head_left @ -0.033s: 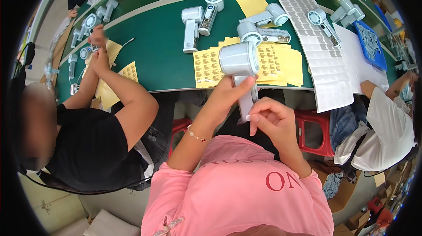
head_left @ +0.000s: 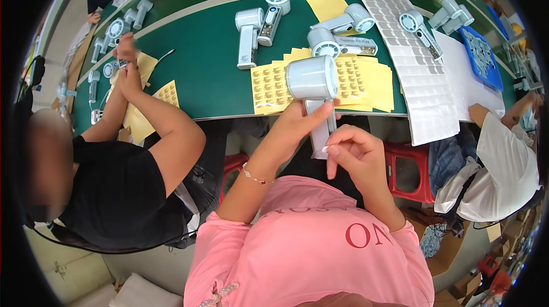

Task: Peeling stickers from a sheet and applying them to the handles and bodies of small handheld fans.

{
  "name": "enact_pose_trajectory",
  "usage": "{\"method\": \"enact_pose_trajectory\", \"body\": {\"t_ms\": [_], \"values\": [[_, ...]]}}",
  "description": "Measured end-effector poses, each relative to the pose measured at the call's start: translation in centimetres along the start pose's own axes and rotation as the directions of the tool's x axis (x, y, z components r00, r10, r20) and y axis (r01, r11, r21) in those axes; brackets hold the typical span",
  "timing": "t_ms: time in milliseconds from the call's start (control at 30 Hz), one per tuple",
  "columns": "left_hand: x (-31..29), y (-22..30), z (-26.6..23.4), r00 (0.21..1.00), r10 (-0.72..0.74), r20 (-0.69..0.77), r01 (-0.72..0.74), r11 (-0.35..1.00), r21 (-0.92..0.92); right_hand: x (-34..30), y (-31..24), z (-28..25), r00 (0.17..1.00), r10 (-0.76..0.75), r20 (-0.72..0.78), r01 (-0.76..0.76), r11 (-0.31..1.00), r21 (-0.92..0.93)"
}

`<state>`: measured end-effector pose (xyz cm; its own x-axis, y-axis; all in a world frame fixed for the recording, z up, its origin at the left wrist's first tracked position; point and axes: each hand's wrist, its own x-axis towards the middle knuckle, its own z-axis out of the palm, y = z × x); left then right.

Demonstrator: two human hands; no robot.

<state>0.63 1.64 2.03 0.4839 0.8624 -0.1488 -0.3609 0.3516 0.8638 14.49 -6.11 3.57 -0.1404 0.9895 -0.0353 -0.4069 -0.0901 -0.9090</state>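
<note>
A pale blue-grey handheld fan is in my left hand, its round head up and its handle pointing down toward me. The thumb lies across the top of the handle, and the other fingers go behind it. By the handle's lower end, my right hand is closed in a pinch of thumb and index finger. Something small and white shows at those fingertips; I cannot tell whether it is a nail or a small piece. Beyond the fan lie yellow sticker sheets with rows of small dark marks.
More handheld fans lie on the green table. A long sheet of grey labels hangs over its front edge at right, near a blue tray of small parts. Co-workers sit on both sides; a red stool stands at right.
My right fingertips have shifted slightly, and the handle's lower end looks plainer where a dark, see-through edge showed before. My left hand keeps its hold on the fan.
</note>
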Motion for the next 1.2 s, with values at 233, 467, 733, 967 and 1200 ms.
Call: {"method": "enact_pose_trajectory", "body": {"t_ms": [233, 467, 733, 967, 1200], "values": [[-0.1, -0.1, 1.0, 0.981, 0.159, -0.114, -0.140, 0.977, 0.162, -0.4, -0.3, 0.2, 1.000, -0.014, -0.026, 0.017, 0.995, 0.094], [0.2, 0.1, 1.3, 0.971, 0.216, -0.105, -0.196, 0.965, 0.172, -0.2, 0.3, 0.4, 0.995, -0.094, -0.046, 0.087, 0.987, -0.132], [-0.1, 0.6, 1.5, 0.984, 0.137, -0.110, -0.123, 0.984, 0.125, -0.2, 0.2, 1.0, 0.986, -0.164, -0.041, 0.151, 0.964, -0.221], [0.1, 0.5, 1.4, 0.984, 0.102, -0.148, -0.089, 0.992, 0.095, -0.3, 0.4, 0.7, 0.986, -0.158, -0.058, 0.144, 0.969, -0.199], [0.2, 0.9, 1.6, 0.980, 0.107, -0.165, -0.090, 0.990, 0.108, 0.1, 0.5, 1.0, 0.987, -0.145, -0.069, 0.133, 0.978, -0.163]]}}
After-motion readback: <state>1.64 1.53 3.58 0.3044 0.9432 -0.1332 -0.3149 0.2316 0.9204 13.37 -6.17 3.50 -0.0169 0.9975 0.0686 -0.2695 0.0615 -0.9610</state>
